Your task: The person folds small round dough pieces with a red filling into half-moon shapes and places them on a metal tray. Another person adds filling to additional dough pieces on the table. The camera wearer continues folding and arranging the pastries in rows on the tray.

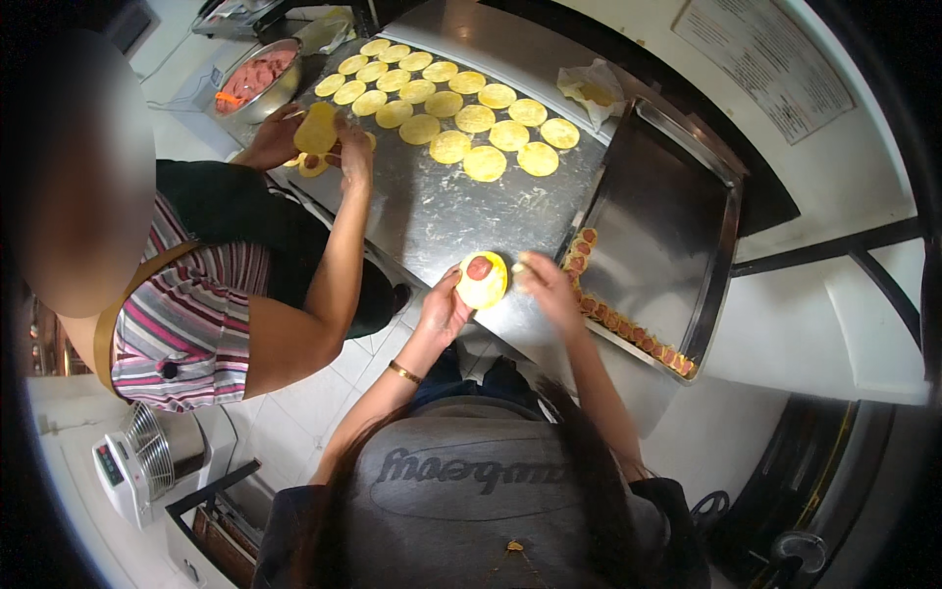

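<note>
Dough (491, 293), pinched in our left hand's (448, 306) fingers, wants its filling (479, 267) centred; whether our right hand (549, 285) pinches, we cannot tell.

bare left hand (446, 309): palm turned up, fingers curled | bare right hand (551, 288): near it, fingers bent | both bare forearms (601, 388): stretched forward

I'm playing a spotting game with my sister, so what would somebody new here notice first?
Probably the rows of bright yellow circles across the far part of the metal table. Next, near the middle, the left hand holds another yellow circle with a pink blob on it. To the right, little filled pieces line two sides of a big metal tray.
</note>
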